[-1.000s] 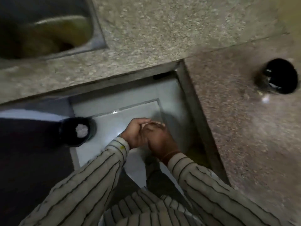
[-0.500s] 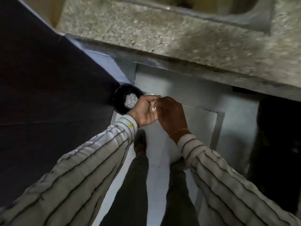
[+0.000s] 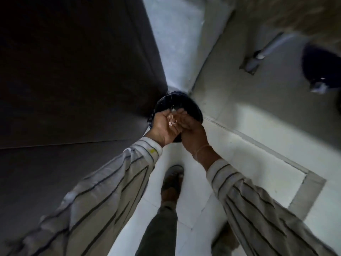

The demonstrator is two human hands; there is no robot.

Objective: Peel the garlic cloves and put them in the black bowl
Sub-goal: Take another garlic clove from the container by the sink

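My left hand is held palm up and cupped, its fingers curled round pale garlic skins. My right hand lies against it with the back toward me, fingertips touching the skins in the left palm. Both hands hover directly over a round black container standing on the floor; my hands hide most of its inside. A dark rounded object sits blurred at the upper right; I cannot tell whether it is the black bowl. No whole garlic clove is visible.
A dark cabinet face fills the left side. Pale floor tiles spread to the right. My sandalled foot and trouser leg are below the hands. A speckled stone counter edge shows at the top right.
The view has swung left and down from the counter to the floor. My joined hands have moved from beside the black container to right above it, and the left palm has turned upward.
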